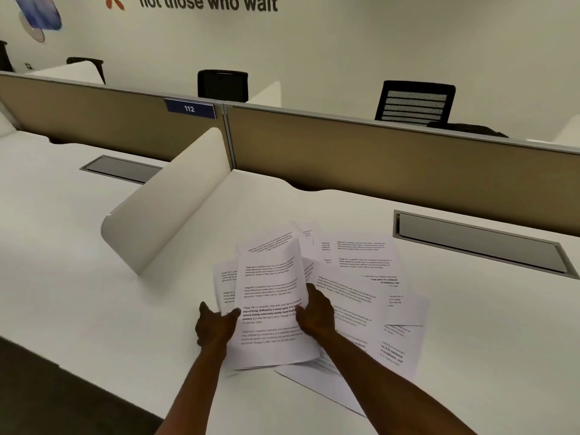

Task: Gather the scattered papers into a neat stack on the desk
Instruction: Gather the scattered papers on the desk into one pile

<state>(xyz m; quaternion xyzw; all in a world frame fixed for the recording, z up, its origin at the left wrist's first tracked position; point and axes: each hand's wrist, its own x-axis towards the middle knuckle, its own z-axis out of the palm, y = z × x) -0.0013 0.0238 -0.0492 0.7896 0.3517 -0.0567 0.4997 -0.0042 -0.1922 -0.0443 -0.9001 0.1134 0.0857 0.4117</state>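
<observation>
Both forearms reach in from the near edge | left hand (216, 324) grips left edge of a lifted bundle of sheets (271, 306) | right hand (315, 312) grips its right edge | loose papers (367, 287) fanned overlapping on white desk (94, 293), right of bundle | curved white divider (166, 199) stands to the left

papers (361, 277) on desk (94, 293) | divider (163, 202) left | cable hatch (480, 243) right-behind
</observation>
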